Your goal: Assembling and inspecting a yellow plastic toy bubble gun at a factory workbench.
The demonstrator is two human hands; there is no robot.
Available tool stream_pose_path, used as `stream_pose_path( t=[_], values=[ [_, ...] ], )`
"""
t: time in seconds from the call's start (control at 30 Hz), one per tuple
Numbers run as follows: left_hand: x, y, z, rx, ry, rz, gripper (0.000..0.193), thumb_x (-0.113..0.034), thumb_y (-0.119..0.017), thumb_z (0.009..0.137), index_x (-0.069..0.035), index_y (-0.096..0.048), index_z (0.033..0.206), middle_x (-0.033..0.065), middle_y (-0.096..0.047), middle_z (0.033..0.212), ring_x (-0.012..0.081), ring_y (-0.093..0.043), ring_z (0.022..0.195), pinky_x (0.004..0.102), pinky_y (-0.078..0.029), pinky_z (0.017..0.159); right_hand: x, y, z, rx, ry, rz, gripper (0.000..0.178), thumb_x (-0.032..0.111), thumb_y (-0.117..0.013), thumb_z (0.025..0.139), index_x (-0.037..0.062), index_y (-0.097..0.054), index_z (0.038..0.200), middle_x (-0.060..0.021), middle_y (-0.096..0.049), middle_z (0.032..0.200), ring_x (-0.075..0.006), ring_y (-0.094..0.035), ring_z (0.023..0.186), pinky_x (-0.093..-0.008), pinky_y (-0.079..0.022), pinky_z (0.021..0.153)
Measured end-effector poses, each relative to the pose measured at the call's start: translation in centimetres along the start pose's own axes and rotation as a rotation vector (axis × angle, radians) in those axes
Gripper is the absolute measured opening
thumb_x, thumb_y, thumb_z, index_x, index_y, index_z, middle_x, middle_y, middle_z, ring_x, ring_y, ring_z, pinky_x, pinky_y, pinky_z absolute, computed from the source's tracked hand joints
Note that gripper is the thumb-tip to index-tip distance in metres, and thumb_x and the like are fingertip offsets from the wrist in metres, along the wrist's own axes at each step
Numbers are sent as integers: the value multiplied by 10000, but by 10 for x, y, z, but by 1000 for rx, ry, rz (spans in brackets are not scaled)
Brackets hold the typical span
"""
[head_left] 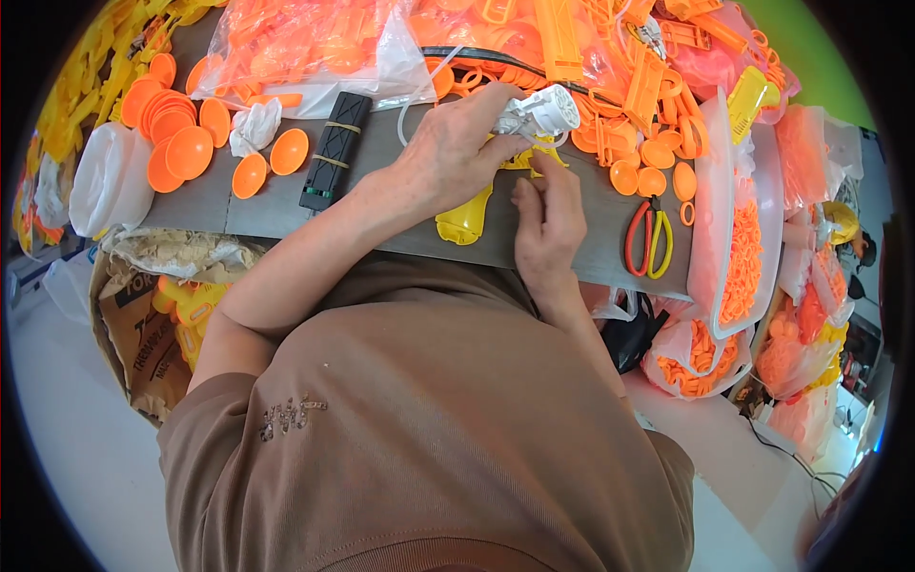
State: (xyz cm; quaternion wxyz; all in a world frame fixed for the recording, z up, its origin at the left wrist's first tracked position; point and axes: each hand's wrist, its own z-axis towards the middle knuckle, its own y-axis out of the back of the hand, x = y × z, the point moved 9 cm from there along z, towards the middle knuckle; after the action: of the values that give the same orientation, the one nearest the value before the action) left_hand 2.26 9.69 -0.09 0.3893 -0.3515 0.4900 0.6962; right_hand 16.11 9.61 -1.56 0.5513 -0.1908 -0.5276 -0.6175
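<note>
My left hand (456, 143) is closed around a white plastic mechanism (545, 112) with a round, geared-looking end, held above the grey table. Just below it, a yellow plastic shell (464, 221) lies near the table's front edge, its upper part partly hidden by my left hand. Close to the shell's far end is my right hand (553, 224), fingers half curled, with a gap between thumb and forefinger. The forefinger appears to touch a yellow piece there. A thin white tube or cord (404, 124) curves beside my left wrist.
Left of my arm lies a black banded block (335, 151), beside orange spoon-like cups (190, 153) and a white tub (112, 181). Red-and-yellow-handled cutters (648, 243) rest at right, next to a clear bin (705, 210) of orange parts. Bagged orange pieces (315, 48) cover the back.
</note>
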Motion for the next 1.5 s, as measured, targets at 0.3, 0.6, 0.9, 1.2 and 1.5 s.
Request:
stream_pose_path(
  t=[0.3,0.6,0.9,1.2,1.5],
  values=[
    [-7,-3,-3,10,-91,79,338,-125,-637,796,-23,-477,1076,193,-600,903,386,-593,808,438,-472,679,17,-14,-5,145,246,-358,390,-96,-570,768,-70,-524,1154,-203,-485,1083,-306,-559,888,-345,-480,722],
    [-5,-5,-3,19,-94,94,318,-143,-638,800,-4,-487,1042,194,-606,905,379,-597,803,434,-477,667,12,-15,-2,175,241,-304,420,-123,-552,745,-62,-533,1160,-189,-477,1093,-293,-553,908,-329,-479,725],
    [-4,-3,0,70,-103,171,357,-200,-665,784,-21,-504,1047,141,-615,857,337,-612,761,419,-473,625,-21,4,6,206,-427,308,425,-55,-547,812,-6,-504,1233,-101,-483,1160,-172,-525,969,-282,-454,787],
    [-49,25,-10,23,-160,316,390,-125,-671,738,-33,-480,1066,161,-568,894,352,-599,755,417,-484,624,-21,20,46,20,-154,433,349,78,-569,888,7,-469,1214,-59,-576,1027,-112,-546,920,-258,-446,801],
    [-68,-56,-74,478,-565,190,383,-28,-622,675,-46,-564,1053,156,-576,1020,279,-597,851,375,-504,681,-52,8,46,-23,-273,908,324,114,-530,915,8,-466,1215,-75,-570,1049,-153,-560,937,-314,-480,817]
  ],
)
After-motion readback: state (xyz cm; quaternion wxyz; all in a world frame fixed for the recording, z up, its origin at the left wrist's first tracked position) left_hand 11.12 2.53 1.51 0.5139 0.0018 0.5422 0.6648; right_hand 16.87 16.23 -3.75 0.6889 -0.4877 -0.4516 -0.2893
